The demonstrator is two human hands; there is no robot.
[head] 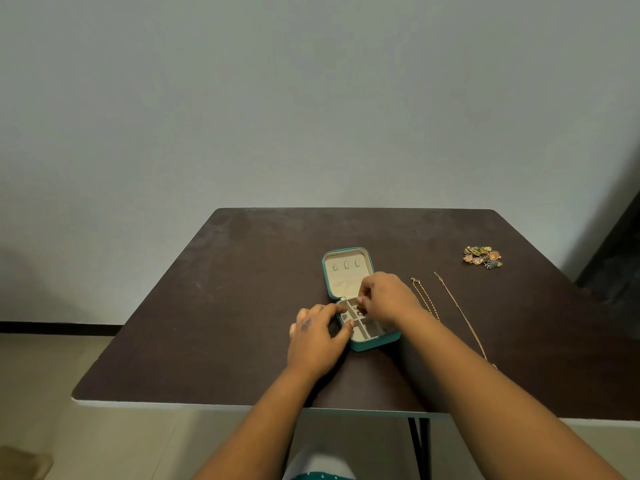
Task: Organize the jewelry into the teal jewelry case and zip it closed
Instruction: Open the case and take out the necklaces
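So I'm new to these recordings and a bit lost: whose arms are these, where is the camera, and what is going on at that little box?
No machine here: these are a person's two bare arms, filmed by one wide-angle camera worn on the head, looking forward and down. On the dark table lies an open teal jewelry case, lid folded back, with small compartments inside. The left hand rests its fingers on the case's left edge, seemingly steadying it. The right hand hovers over the compartments with fingers pinched, apparently on a small piece, too tiny to identify. To the right lie two thin chains, and further back a little heap of colourful jewelry, not yet packed. The case is not yet zipped.
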